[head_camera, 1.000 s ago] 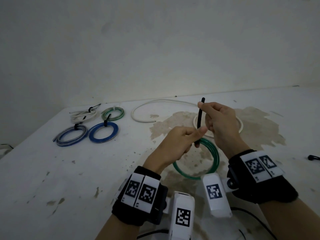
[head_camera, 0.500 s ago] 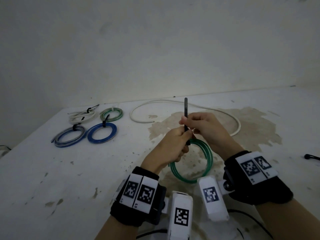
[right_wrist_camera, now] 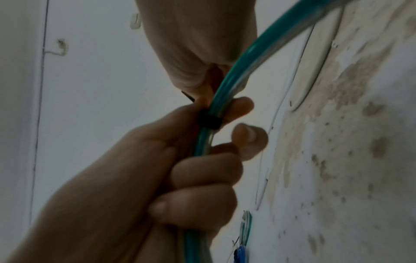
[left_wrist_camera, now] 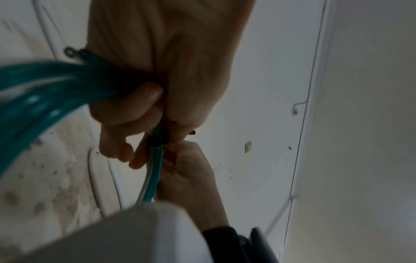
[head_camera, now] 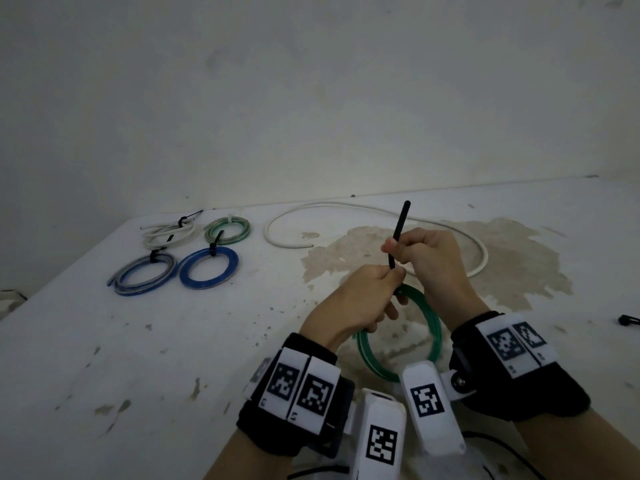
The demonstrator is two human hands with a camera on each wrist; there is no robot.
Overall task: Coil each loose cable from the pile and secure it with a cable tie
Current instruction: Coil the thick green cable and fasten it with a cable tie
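The left hand (head_camera: 349, 303) is curled round the top of a green coil (head_camera: 429, 327), fingers closed on the bunched turns, and it holds the coil up over the stained patch of the white table (head_camera: 104, 375). Just beside it, the right hand (head_camera: 429, 261) pinches the tail of a black cable tie (head_camera: 398, 233) between thumb and fingers; the tail points up and tilts a little to the right. In the right wrist view the tie's band (right_wrist_camera: 208, 121) sits wrapped around the green turns, next to the left hand's fingertips (right_wrist_camera: 241, 106). No containers are in view; everything lies on the bare table. At far left lie four finished coils in two rows: a white coil (head_camera: 169, 233) and a pale green coil (head_camera: 227, 230) behind, a grey-blue coil (head_camera: 143, 275) and a blue coil (head_camera: 207, 268) in front, each with a tie on it. Further right, beyond the hands, one loose white cable (head_camera: 346, 209) curves in a wide open loop. At the far right edge lies a small black object (head_camera: 628, 320), too small to identify.
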